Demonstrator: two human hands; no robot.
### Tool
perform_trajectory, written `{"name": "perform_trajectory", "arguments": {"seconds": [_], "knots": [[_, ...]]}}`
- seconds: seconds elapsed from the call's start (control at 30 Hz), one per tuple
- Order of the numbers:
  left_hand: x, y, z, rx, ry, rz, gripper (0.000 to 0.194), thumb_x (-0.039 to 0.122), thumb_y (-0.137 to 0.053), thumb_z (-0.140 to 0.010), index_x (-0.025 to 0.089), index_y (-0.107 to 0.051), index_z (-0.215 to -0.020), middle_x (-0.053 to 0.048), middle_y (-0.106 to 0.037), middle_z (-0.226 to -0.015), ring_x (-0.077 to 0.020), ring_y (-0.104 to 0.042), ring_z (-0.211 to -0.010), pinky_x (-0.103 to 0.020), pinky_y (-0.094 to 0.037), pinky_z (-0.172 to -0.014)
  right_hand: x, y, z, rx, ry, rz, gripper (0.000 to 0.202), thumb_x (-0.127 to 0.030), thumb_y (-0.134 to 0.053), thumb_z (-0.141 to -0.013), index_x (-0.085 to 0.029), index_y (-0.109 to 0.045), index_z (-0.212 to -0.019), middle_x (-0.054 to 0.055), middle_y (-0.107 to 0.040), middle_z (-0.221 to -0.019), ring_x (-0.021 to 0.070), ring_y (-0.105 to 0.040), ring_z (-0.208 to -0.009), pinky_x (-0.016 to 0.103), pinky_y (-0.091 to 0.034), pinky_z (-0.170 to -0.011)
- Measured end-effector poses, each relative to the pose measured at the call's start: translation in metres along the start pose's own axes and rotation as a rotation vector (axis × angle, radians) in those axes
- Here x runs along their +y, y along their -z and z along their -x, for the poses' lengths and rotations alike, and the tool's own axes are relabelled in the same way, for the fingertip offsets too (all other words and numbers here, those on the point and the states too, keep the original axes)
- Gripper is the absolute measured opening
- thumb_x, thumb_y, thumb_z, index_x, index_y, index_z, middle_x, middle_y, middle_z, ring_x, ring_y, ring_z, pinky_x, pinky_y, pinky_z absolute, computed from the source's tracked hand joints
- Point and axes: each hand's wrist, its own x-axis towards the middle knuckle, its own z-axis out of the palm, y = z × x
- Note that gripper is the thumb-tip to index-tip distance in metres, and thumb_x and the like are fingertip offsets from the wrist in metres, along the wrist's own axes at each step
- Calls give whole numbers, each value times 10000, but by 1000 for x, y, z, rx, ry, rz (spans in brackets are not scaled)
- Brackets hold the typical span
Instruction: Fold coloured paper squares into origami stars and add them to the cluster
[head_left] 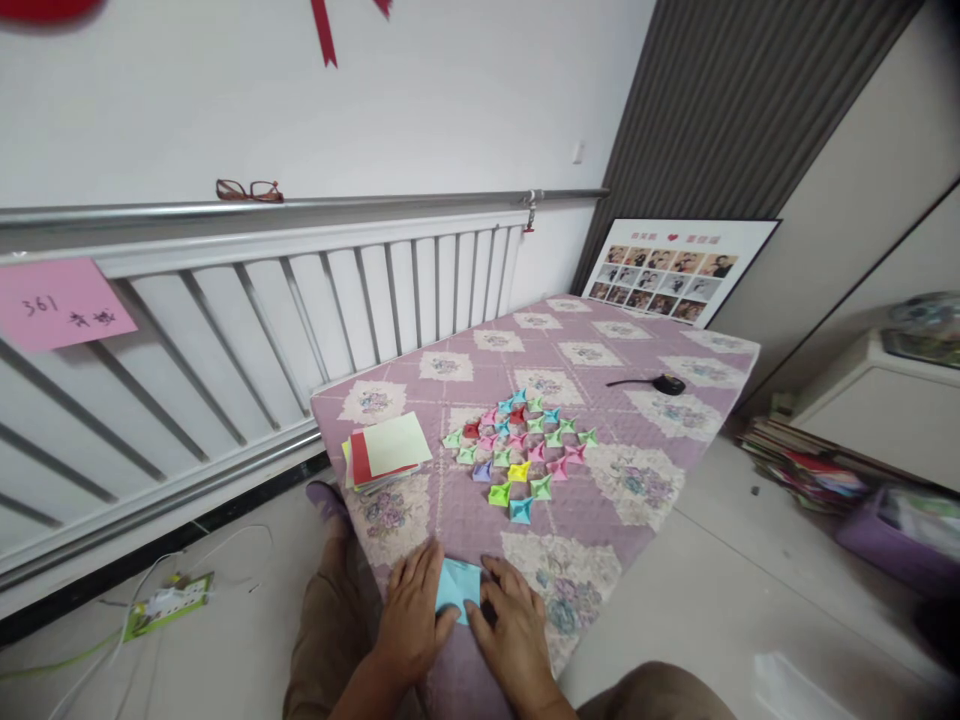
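Observation:
A light blue folded paper (459, 588) lies at the near end of the cloth-covered table, between my two hands. My left hand (412, 608) holds its left edge, fingers pointing forward and thumb at the near left corner. At the right edge, my right hand (519, 625) grips the sheet, with the thumb on the paper and the fingers curled beside it. Beyond them stand several small folded paper pieces (517, 472) in rows, coloured green, pink, blue, red, yellow and purple. A stack of coloured paper squares (394, 447), pale green and red on top, sits to the left.
The purple floral tablecloth (480, 520) covers the table. Farther right lies a black object with a short cord (667, 384). A white radiator (405, 290) runs along the left, with glasses (250, 190) on the pipe above. A power strip (169, 605) and cables lie on the floor.

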Motion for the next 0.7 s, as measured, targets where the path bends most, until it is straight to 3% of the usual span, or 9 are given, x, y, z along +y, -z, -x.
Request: {"name": "perform_trajectory", "arguments": {"seconds": [0.23,0.47,0.57,0.7], "knots": [[-4,-10,2,42,37,25,709,363,-470,-858,108,-230,-1474,-125,-309,-1511,-263,-258,-1389,-448,-168,-1134,9,-5,2,130,30,-163,95,-274,-558,-831,-236,-626,-776,64,-656,-1133,255,-566,-1107,413,-447,-899],[3,-2,1,31,91,49,712,241,-487,-781,119,-292,-1454,-101,-329,-1505,-244,-281,-1380,-423,-180,-1145,11,-7,5,184,21,-240,81,-219,-529,-830,-236,-594,-785,64,-663,-1083,243,-578,-1065,421,-432,-913],[1,-7,4,96,101,89,689,232,-483,-781,104,-317,-1437,-127,-377,-1475,-256,-328,-1354,-437,-232,-1129,8,-6,8,146,48,-204,131,-118,-536,-750,-235,-582,-788,46,-659,-1093,244,-557,-1095,417,-398,-920],[-4,-23,14,275,69,152,629,161,-455,-765,101,-377,-1387,-151,-439,-1418,-265,-369,-1325,-468,-308,-1093,2,-3,10,118,111,-173,224,-43,-527,-672,-238,-571,-772,13,-665,-1094,237,-542,-1105,399,-357,-916]]}}
